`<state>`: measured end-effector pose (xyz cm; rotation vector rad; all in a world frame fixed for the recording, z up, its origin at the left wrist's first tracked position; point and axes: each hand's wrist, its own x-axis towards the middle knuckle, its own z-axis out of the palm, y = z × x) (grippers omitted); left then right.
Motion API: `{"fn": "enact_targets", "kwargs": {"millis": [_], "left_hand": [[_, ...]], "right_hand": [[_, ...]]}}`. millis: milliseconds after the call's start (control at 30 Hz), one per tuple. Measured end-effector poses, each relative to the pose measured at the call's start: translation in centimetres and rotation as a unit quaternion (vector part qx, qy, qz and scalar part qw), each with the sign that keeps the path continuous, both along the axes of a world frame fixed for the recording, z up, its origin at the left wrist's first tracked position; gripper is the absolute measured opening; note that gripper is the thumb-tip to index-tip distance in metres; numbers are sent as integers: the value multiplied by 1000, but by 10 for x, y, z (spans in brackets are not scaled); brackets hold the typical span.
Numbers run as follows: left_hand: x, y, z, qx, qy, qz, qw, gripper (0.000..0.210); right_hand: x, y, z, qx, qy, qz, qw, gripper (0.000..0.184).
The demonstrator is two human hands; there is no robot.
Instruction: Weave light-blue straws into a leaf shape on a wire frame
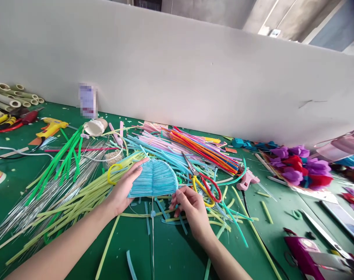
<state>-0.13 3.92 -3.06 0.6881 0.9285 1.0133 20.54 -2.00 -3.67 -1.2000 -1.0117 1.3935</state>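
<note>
A light-blue half-round piece made of chenille stems (pipe cleaners) (pixel 153 178) is held up over the table, its curved edge up and to the right. My left hand (pixel 122 192) grips its left end, thumb along the top corner, other fingers hidden behind. With thumb and forefinger closed, my right hand (pixel 191 208) pinches its lower right corner. From the middle of the lower edge a thin wire stem (pixel 153 241) with a small blue knot hangs down. Scissors with red and yellow handles (pixel 204 186) lie just behind my right hand.
Loose yellow-green stems (pixel 86 198), orange and red stems (pixel 206 151) and silver wires (pixel 28 212) cover the green table (pixel 171 252). A yellow glue gun (pixel 52 126), a pink glue gun (pixel 248 178) with a cord, purple-red flowers (pixel 302 167) and large scissors (pixel 325 233) lie around. A white partition (pixel 177 77) stands behind.
</note>
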Motion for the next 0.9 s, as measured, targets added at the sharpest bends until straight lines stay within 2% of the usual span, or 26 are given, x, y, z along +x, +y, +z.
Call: {"fn": "enact_targets", "kwargs": {"millis": [300, 467, 667, 900], "left_hand": [[1, 0, 1, -2, 27, 7, 1000, 47], [2, -2, 5, -5, 9, -4, 1000, 49], [2, 0, 1, 4, -28, -10, 1000, 50], [3, -7, 4, -3, -69, -90, 994, 59]], "right_hand": [[-1, 0, -3, -16, -11, -35, 999, 37], [-2, 1, -4, -16, -12, -45, 999, 37], [-2, 0, 0, -17, -18, -37, 999, 41], [-2, -1, 5, -36, 3, -2, 999, 38]]}}
